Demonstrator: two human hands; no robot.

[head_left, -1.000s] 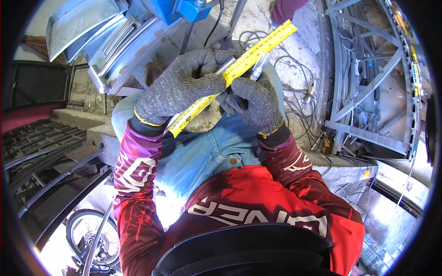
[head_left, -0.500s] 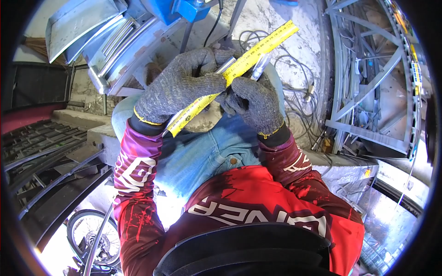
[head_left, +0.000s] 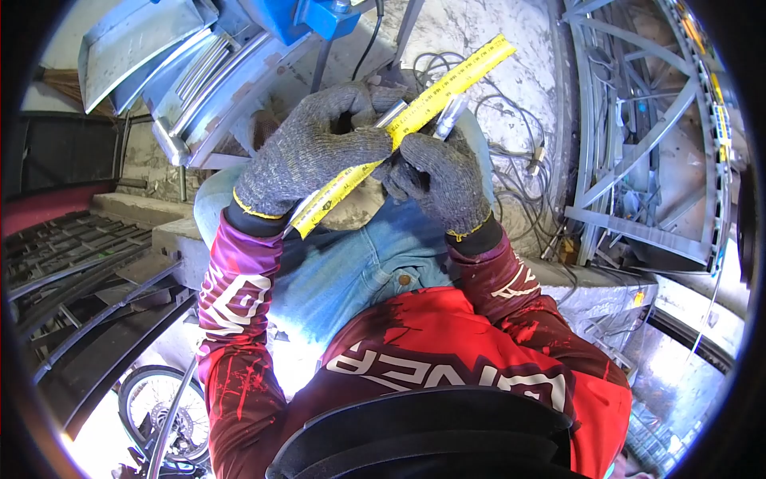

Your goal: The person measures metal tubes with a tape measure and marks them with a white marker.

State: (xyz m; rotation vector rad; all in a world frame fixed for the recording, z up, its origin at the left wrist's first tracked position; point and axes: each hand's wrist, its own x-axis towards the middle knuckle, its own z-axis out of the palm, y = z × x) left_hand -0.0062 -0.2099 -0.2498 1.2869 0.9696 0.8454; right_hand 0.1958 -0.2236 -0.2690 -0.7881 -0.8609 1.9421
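Note:
My left hand (head_left: 307,152), in a grey knit glove, is closed on a yellow tape measure blade (head_left: 455,83), fingers curled and thumb along it. The printed blade runs diagonally across my lap, its lower end near my left wrist. A shiny metal piece (head_left: 392,113) shows along the blade's edge beside my left fingertips. My right hand (head_left: 447,180), gloved the same way, is closed close against the blade's middle. From it a slim silver pen-like rod (head_left: 452,116) sticks up; its kind is unclear. Both hands are above my jeans (head_left: 343,263).
Ahead on the left lie bent sheet metal pieces (head_left: 144,52) beside a blue machine part (head_left: 331,17). Dark cables (head_left: 519,160) coil on the floor. A metal frame (head_left: 638,152) stands at right. Metal bars (head_left: 88,279) and a motorcycle wheel (head_left: 163,411) are at left.

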